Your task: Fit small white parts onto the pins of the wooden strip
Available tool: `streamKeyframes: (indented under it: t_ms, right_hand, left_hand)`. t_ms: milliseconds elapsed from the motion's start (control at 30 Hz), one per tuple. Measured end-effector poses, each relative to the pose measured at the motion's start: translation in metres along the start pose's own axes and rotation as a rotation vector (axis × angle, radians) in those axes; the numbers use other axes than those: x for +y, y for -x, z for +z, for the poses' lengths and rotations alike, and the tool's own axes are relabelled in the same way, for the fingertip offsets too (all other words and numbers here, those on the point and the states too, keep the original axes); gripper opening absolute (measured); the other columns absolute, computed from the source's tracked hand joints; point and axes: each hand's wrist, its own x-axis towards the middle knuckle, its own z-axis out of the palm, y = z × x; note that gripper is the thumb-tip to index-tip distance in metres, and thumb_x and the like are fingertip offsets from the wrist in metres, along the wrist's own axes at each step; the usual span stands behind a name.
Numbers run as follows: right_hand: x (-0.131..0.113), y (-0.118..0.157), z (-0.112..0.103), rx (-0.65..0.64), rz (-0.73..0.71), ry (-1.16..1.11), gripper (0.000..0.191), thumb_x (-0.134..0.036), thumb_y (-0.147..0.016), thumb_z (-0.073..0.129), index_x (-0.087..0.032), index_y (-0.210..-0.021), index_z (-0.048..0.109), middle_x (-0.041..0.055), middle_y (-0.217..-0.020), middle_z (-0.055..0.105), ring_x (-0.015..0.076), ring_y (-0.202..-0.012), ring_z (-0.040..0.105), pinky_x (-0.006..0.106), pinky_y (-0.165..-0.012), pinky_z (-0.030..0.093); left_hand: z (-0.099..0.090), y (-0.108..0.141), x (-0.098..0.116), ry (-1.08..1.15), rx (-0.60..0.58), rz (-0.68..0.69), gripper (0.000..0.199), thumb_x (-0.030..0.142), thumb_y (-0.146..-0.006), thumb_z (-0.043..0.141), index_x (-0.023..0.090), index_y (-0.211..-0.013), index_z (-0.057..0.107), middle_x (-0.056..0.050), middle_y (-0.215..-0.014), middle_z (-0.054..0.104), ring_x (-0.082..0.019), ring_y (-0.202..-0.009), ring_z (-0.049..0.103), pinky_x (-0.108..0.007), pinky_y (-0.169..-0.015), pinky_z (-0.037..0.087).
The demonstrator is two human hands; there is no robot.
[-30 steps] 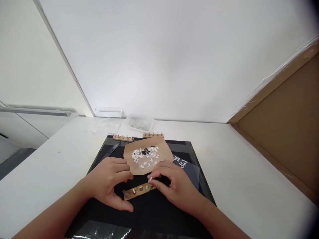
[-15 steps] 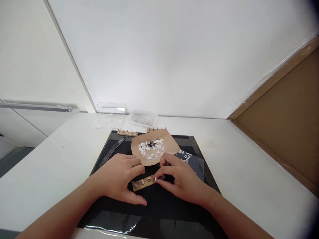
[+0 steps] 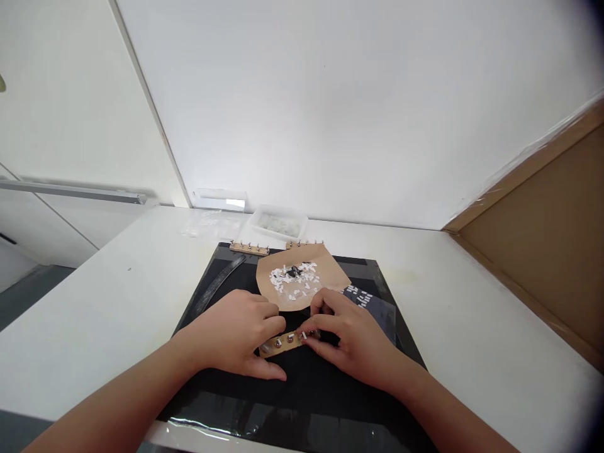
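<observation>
A narrow tan strip [image 3: 284,341] with small round metal fittings lies on the black mat [image 3: 311,396] between my hands. Small white pieces sit on several of its fittings. My right hand [image 3: 352,330] pinches a small white piece [image 3: 303,335] between thumb and index finger, at a fitting toward the strip's right end. My left hand [image 3: 240,333] rests around the left end, its thumb stretched out below the strip and its fingers bent above it. Whether its fingertips touch the strip cannot be made out.
Beyond my hands lies a brown paper sheet [image 3: 333,267] with scattered white bits and a dark clump. A dark sheet with white pieces [image 3: 380,308] is at right, a black curved strip [image 3: 219,283] at left. Behind are strips with metal pins [image 3: 249,249] and a clear plastic tub [image 3: 278,223].
The whole view has shifted slightly, so things appear farther right. My right thumb and index finger stay at the same fitting, and the white piece there looks more tilted.
</observation>
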Motion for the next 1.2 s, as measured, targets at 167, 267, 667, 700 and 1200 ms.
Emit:
streamKeyframes:
  t_ms: [167, 267, 667, 700, 1200]
  right_hand:
    - [0.0, 0.0, -0.002, 0.007, -0.032, 0.044, 0.021, -0.021, -0.096, 0.068, -0.031, -0.112, 0.078, 0.004, -0.104, 0.06, 0.0175, -0.089, 0.062, 0.032, -0.075, 0.052]
    - [0.0, 0.0, -0.004, 0.0, -0.076, 0.075, 0.032, -0.021, -0.098, 0.065, -0.033, -0.127, 0.074, 0.0053, -0.107, 0.06, 0.0181, -0.09, 0.062, 0.032, -0.075, 0.054]
    - [-0.003, 0.001, -0.019, -0.092, -0.003, -0.014, 0.064, -0.017, -0.089, 0.071, -0.033, -0.149, 0.054, 0.007, -0.122, 0.065, 0.023, -0.104, 0.066, 0.038, -0.087, 0.06]
    - [-0.002, 0.002, -0.02, -0.105, 0.013, -0.023, 0.067, -0.018, -0.088, 0.072, -0.032, -0.15, 0.051, 0.007, -0.121, 0.066, 0.0236, -0.103, 0.067, 0.039, -0.088, 0.06]
    - [0.005, 0.005, -0.007, -0.15, 0.054, -0.106, 0.059, -0.021, -0.094, 0.071, -0.031, -0.148, 0.05, 0.0015, -0.114, 0.073, 0.0195, -0.1, 0.07, 0.038, -0.09, 0.056]
  left_hand:
    - [0.002, 0.0, 0.0, 0.005, -0.036, -0.003, 0.053, 0.072, -0.087, 0.067, 0.019, -0.088, 0.066, -0.004, -0.076, 0.068, -0.022, -0.067, 0.066, -0.034, -0.057, 0.04]
    - [0.003, -0.001, 0.0, 0.004, -0.034, 0.003, 0.053, 0.072, -0.086, 0.068, 0.019, -0.086, 0.065, -0.004, -0.073, 0.068, -0.022, -0.065, 0.066, -0.033, -0.056, 0.04]
    - [0.007, -0.002, 0.005, 0.089, 0.026, -0.053, 0.054, 0.072, -0.088, 0.066, 0.02, -0.098, 0.068, -0.005, -0.086, 0.071, -0.023, -0.074, 0.069, -0.035, -0.063, 0.046]
    - [0.008, -0.003, 0.006, 0.104, 0.039, -0.064, 0.052, 0.07, -0.089, 0.066, 0.02, -0.1, 0.068, -0.005, -0.088, 0.072, -0.024, -0.076, 0.07, -0.035, -0.065, 0.048]
    - [0.013, -0.006, 0.014, 0.152, -0.001, -0.147, 0.02, 0.04, -0.092, 0.07, 0.02, -0.095, 0.067, -0.003, -0.093, 0.072, -0.023, -0.088, 0.069, -0.036, -0.076, 0.054]
